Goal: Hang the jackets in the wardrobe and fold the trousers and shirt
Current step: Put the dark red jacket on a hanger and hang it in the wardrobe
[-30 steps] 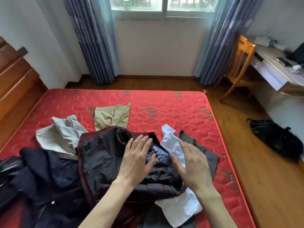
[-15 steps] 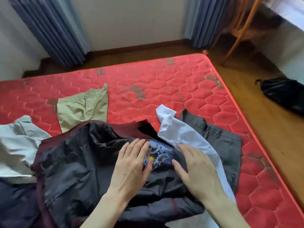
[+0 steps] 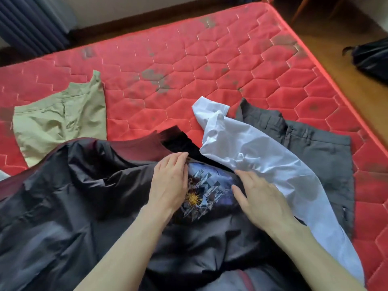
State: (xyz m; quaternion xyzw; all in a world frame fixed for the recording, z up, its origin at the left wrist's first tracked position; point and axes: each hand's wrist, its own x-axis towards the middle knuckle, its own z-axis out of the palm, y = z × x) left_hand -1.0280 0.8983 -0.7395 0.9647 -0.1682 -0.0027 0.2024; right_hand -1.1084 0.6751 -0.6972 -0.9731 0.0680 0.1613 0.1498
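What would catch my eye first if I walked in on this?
Probably the bright red mattress filling the view. Near its front edge, a left hand and a right hand lie flat on a shiny dark jacket, either side of a colourful printed patch. A crumpled white shirt lies just to the right.

A red quilted mattress (image 3: 210, 66), worn grey in patches, carries the clothes; khaki trousers (image 3: 60, 120) lie flat at far left; a dark glossy jacket (image 3: 69, 196) sprawls over the near left and middle; grey trousers (image 3: 321, 156) lie at right, a white shirt (image 3: 262, 156) draped across them.
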